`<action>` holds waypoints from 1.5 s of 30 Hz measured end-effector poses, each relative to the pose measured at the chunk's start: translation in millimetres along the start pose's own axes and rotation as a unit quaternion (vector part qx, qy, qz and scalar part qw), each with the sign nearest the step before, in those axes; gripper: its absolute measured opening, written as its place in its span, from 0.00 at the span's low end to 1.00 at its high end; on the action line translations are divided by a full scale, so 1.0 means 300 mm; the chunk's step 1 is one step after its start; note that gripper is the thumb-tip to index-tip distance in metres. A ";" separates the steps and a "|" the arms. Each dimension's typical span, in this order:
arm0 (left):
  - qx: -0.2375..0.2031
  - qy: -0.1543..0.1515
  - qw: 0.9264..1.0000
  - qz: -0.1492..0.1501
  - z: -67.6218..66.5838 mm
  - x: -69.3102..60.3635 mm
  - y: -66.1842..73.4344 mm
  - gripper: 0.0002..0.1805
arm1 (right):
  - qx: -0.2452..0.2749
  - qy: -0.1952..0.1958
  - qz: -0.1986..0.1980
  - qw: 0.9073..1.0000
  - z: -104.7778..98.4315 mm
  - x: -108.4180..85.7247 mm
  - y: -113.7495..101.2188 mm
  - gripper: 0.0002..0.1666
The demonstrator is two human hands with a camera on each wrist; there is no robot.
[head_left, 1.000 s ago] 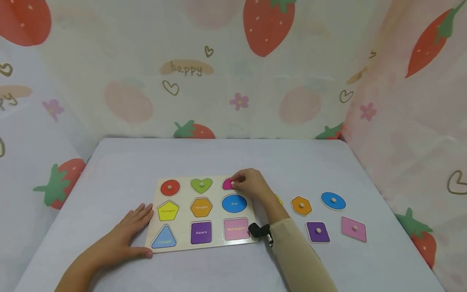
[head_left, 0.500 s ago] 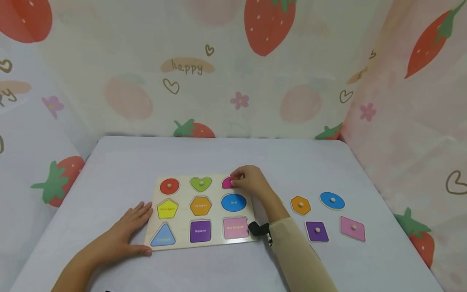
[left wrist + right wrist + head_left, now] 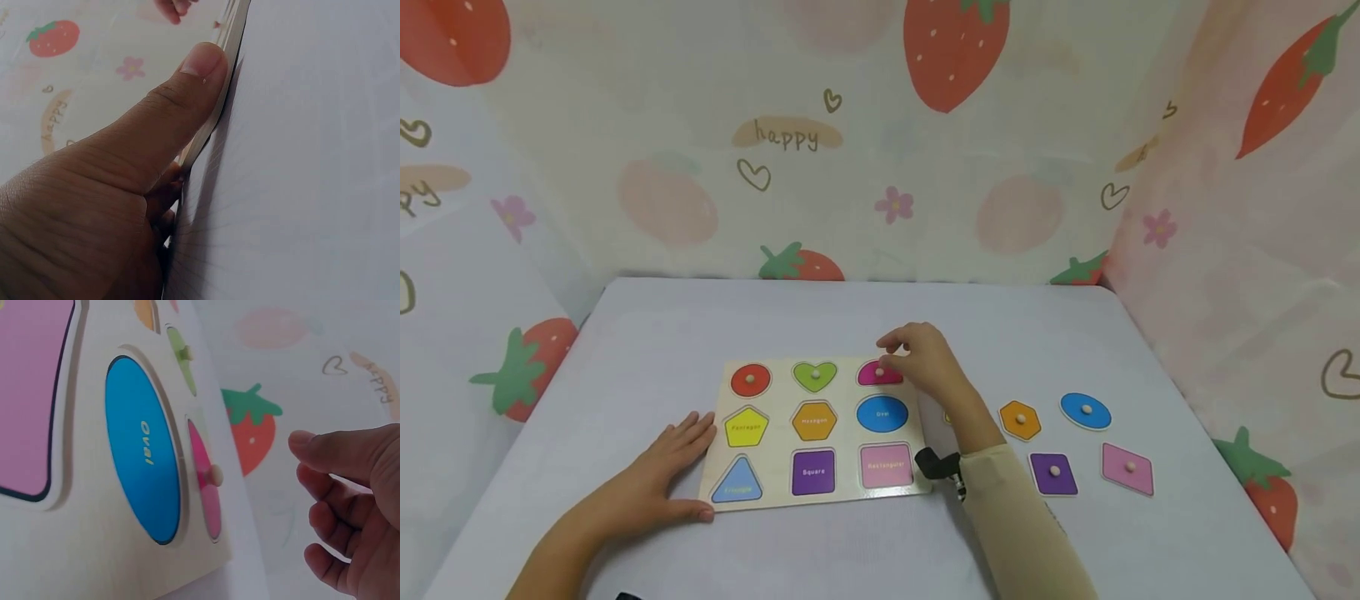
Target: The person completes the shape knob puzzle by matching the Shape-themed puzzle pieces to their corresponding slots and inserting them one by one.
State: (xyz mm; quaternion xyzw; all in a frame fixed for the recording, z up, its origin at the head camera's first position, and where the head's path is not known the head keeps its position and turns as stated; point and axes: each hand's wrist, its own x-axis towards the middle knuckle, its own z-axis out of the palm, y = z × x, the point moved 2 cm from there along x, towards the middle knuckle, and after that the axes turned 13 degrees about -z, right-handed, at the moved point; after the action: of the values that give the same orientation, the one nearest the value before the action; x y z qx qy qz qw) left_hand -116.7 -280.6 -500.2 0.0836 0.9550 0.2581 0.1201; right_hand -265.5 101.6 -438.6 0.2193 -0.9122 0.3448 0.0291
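Grip of the right hand (image 3: 927,363) was seen empty: thumb and fingers were held narrowly parted, with nothing pinched between them, near the knob (image 3: 215,475) of the magenta piece (image 3: 868,377). That piece was seated at the top right of the board (image 3: 778,396), though whether it was pressed fully flush could not be told. In the same row, the green heart (image 3: 815,382) and the red circle (image 3: 742,384) were likewise set in place. Against the board's left edge the left hand (image 3: 643,479) was laid, fingers extended and nothing grasped, and the board was apparently steadied by it.

In the two lower rows, six recesses (image 3: 813,479) were unfilled (their printed names were exposed). On the bench (image 3: 820,321) to the right, the orange hexagon (image 3: 1015,427), blue oval (image 3: 1078,406), purple square (image 3: 1048,482) and pink rectangle (image 3: 1120,461) were laid knob up, while a yellow piece (image 3: 947,416) was mostly hidden by the right forearm (image 3: 976,423).

By these signs, the placing of the magenta piece was judged complete or nearly so. For the next move a loose piece was called for, it was judged: its knob would need to be pinched, and its outline turned to suit its own recess before it was lowered.
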 end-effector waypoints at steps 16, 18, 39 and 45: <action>-0.005 -0.007 1.000 -0.013 0.013 0.003 -0.005 0.66 | -0.097 -0.009 -0.088 0.991 -0.102 -0.069 0.002 0.13; -0.002 -0.007 1.000 -0.012 0.015 0.003 -0.005 0.67 | -0.100 -0.009 -0.092 0.991 -0.118 -0.085 0.009 0.12; -0.007 0.001 1.000 0.001 -0.010 0.001 0.010 0.66 | -0.111 -0.043 -0.124 0.985 -0.222 -0.245 0.103 0.12; -0.005 0.003 1.000 0.002 -0.010 -0.001 0.006 0.67 | -0.114 -0.056 -0.124 0.984 -0.231 -0.275 0.149 0.13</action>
State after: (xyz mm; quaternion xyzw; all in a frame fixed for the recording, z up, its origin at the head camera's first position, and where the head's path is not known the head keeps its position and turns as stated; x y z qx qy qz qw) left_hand -117.1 -280.4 -496.8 0.0846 0.9538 0.2635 0.1171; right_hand -216.8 207.2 -430.2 0.3453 -0.9113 0.2198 0.0450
